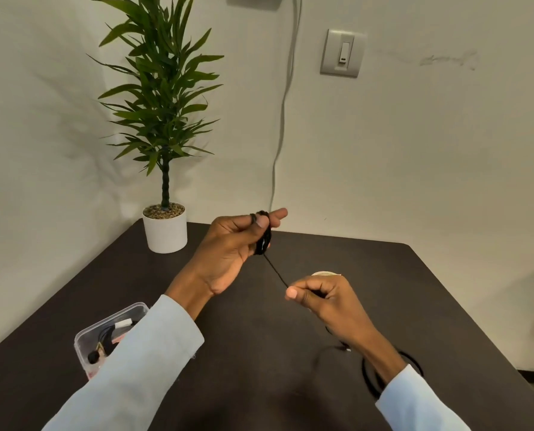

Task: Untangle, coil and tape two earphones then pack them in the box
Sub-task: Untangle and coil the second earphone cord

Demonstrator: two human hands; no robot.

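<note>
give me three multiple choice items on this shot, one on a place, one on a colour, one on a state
1. Where does the box sit?
A. under the left sleeve, near the table's left edge
B. beside the plant pot
C. by the wall switch

2. What colour is the cord between the hands?
A. white
B. black
C. red

3. How is the cord held at the left hand?
A. lying loose on the table
B. wound in loops round its fingers
C. taped flat

Answers: 1 A, the clear box shows beside the left sleeve; 2 B, the strand is black; 3 B, a coil wraps the fingers while the right hand pinches the strand taut.
</note>
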